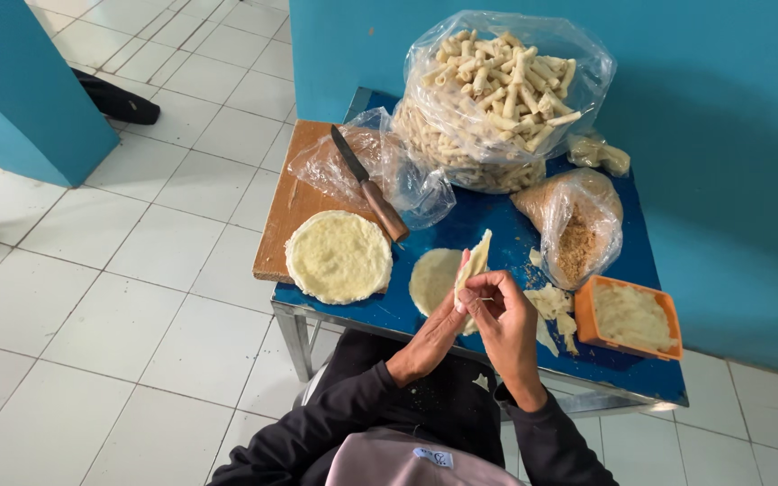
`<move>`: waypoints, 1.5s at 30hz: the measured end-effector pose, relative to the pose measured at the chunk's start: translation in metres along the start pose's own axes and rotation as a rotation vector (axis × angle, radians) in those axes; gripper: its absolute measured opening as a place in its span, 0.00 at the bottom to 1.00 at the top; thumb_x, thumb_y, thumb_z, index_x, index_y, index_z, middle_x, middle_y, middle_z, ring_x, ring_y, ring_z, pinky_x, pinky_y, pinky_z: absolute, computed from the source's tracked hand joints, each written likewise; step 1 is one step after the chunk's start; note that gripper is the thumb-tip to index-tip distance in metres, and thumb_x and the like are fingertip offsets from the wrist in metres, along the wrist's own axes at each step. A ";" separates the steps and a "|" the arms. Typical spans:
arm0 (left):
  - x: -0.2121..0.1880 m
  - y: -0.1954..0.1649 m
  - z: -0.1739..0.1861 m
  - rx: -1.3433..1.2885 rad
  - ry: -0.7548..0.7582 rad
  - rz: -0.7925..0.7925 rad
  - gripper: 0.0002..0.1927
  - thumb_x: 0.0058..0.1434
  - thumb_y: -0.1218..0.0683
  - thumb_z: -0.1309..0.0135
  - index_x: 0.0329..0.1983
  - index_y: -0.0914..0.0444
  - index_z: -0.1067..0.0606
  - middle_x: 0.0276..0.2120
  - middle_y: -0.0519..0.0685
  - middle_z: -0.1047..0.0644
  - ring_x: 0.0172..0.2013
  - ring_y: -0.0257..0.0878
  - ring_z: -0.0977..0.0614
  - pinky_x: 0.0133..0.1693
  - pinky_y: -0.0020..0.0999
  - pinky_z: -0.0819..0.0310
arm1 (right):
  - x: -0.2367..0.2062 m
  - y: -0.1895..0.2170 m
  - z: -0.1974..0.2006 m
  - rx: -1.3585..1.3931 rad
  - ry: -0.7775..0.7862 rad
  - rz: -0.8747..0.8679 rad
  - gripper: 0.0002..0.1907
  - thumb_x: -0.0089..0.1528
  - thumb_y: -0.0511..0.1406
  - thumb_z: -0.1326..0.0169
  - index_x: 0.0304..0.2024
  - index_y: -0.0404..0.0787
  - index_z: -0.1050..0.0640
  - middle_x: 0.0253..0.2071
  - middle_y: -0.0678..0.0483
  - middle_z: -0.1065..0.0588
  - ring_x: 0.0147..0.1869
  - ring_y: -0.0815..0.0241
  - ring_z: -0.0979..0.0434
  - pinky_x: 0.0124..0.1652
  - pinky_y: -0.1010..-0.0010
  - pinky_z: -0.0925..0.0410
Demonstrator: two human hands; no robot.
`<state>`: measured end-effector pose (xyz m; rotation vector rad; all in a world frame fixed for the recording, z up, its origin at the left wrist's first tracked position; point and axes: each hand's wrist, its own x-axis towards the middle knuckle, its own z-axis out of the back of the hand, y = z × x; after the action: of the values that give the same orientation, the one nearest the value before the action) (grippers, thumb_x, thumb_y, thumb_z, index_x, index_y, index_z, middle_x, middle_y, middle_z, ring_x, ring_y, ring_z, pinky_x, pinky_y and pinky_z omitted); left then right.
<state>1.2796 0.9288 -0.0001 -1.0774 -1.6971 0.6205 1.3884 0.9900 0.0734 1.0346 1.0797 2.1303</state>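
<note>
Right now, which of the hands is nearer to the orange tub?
Right. The right hand holds the folded wrapper just left of the orange tub; the left hand is beyond it, farther from the tub.

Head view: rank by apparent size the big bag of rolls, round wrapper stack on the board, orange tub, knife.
1. big bag of rolls
2. round wrapper stack
3. orange tub and knife: unsure. The knife is longer but thin, and the tub is nearer the camera.

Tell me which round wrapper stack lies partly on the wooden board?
The larger stack, left of both hands; the smaller wrapper lies on the blue table.
</note>
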 end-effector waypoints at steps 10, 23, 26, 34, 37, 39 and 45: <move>0.002 -0.012 -0.007 0.378 -0.027 -0.147 0.37 0.79 0.41 0.66 0.82 0.61 0.61 0.82 0.54 0.61 0.81 0.50 0.58 0.76 0.44 0.59 | 0.001 -0.005 0.008 0.253 0.038 -0.033 0.07 0.68 0.34 0.44 0.42 0.34 0.24 0.33 0.57 0.23 0.36 0.72 0.23 0.37 0.79 0.28; -0.006 -0.018 -0.013 0.323 -0.202 -0.183 0.30 0.78 0.46 0.59 0.77 0.65 0.38 0.71 0.57 0.33 0.70 0.48 0.33 0.72 0.44 0.44 | -0.007 -0.031 0.025 0.385 0.029 -0.171 0.09 0.68 0.35 0.42 0.42 0.33 0.20 0.33 0.61 0.27 0.36 0.73 0.33 0.37 0.81 0.37; -0.001 -0.016 -0.013 0.092 -0.303 -0.156 0.20 0.71 0.53 0.46 0.61 0.67 0.31 0.60 0.53 0.28 0.57 0.39 0.25 0.56 0.38 0.28 | -0.011 -0.036 0.026 0.370 0.055 -0.191 0.10 0.68 0.35 0.43 0.44 0.33 0.18 0.32 0.60 0.26 0.37 0.73 0.30 0.40 0.79 0.34; -0.003 -0.022 -0.015 0.283 -0.399 -0.145 0.08 0.71 0.60 0.45 0.48 0.69 0.27 0.50 0.51 0.25 0.49 0.35 0.20 0.49 0.31 0.19 | -0.014 -0.040 0.025 0.517 0.081 -0.275 0.07 0.66 0.33 0.42 0.44 0.34 0.20 0.37 0.56 0.22 0.40 0.71 0.25 0.43 0.75 0.28; -0.005 -0.026 -0.016 0.324 -0.395 -0.163 0.10 0.67 0.61 0.41 0.46 0.70 0.28 0.48 0.51 0.26 0.47 0.35 0.20 0.47 0.31 0.18 | -0.015 -0.040 0.024 0.547 0.121 -0.258 0.06 0.65 0.31 0.42 0.43 0.34 0.20 0.40 0.55 0.21 0.43 0.68 0.22 0.46 0.73 0.26; -0.006 -0.028 -0.017 0.304 -0.402 -0.144 0.10 0.66 0.61 0.40 0.45 0.71 0.28 0.45 0.52 0.25 0.45 0.35 0.19 0.45 0.31 0.17 | -0.015 -0.039 0.022 0.549 0.130 -0.254 0.06 0.65 0.31 0.42 0.43 0.34 0.20 0.42 0.54 0.21 0.44 0.67 0.20 0.47 0.72 0.25; -0.009 -0.030 -0.019 0.387 -0.448 -0.106 0.05 0.68 0.63 0.44 0.43 0.72 0.25 0.35 0.53 0.19 0.37 0.34 0.15 0.39 0.29 0.18 | -0.021 -0.030 0.015 0.406 0.074 -0.188 0.05 0.65 0.29 0.45 0.42 0.31 0.20 0.45 0.50 0.22 0.43 0.62 0.18 0.46 0.69 0.22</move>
<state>1.2865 0.9049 0.0268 -0.5948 -1.8899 1.1302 1.4158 0.9974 0.0462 0.9858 1.6243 1.8533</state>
